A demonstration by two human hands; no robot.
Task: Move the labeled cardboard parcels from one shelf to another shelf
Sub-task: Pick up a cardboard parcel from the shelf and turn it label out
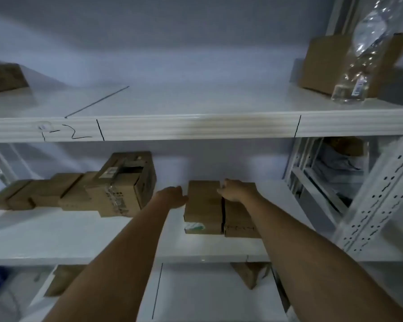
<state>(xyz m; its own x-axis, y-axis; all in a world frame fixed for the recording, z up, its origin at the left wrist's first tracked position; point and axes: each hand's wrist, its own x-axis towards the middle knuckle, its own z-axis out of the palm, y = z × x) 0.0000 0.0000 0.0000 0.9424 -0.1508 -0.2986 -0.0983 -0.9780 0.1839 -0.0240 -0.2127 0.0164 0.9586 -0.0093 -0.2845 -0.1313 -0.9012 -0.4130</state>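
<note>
Two flat cardboard parcels lie side by side on the middle shelf (219, 254). The left parcel (204, 205) carries a white and green label on its near face. The right parcel (239, 219) has handwriting on its near face. My left hand (172, 196) rests flat against the left side of the left parcel. My right hand (234, 190) lies on top of the right parcel, with its fingers curled into the dark gap between the two. Both forearms reach in from below.
A row of cardboard boxes (84, 191), one tall and taped, fills the left of the same shelf. The upper shelf (196, 126) holds a box (328, 66) and a clear plastic bottle (356, 66) at right, another box (5, 77) at left. A perforated upright (379, 201) stands right.
</note>
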